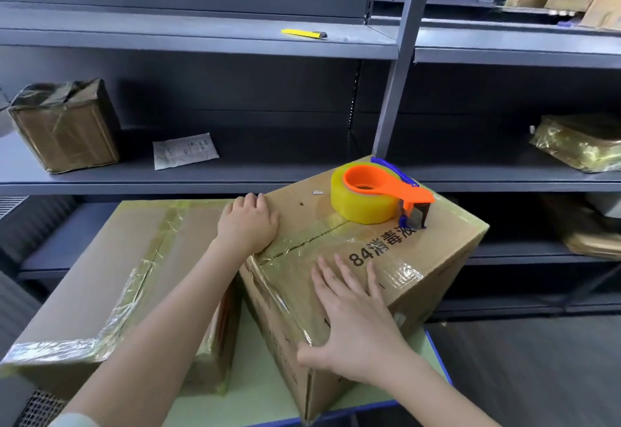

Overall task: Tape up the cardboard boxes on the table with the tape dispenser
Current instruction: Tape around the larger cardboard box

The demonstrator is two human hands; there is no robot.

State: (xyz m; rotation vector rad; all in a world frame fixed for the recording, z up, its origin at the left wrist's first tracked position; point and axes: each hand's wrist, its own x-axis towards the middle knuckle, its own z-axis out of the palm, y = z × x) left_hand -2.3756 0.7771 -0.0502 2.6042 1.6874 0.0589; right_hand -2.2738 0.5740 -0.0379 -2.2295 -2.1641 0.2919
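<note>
A cardboard box (pixel 433 248) printed "84" stands on the table (pixel 255 389), turned at an angle, with clear tape along its top seam and near edges. The tape dispenser (pixel 376 196), orange and blue with a yellowish roll, sits free on the far part of its top. My left hand (pixel 250 221) rests flat on the box's left top edge. My right hand (pixel 353 319) lies flat with spread fingers on the near top, thumb over the front edge. A second taped box (pixel 111 278) lies to the left, touching the first.
Grey metal shelving stands right behind the table. On it are a taped box (pixel 64 127), a paper sheet (pixel 184 151), a yellow utility knife (pixel 304 34) and wrapped parcels (pixel 581 147) at the right. Dark floor shows at the lower right.
</note>
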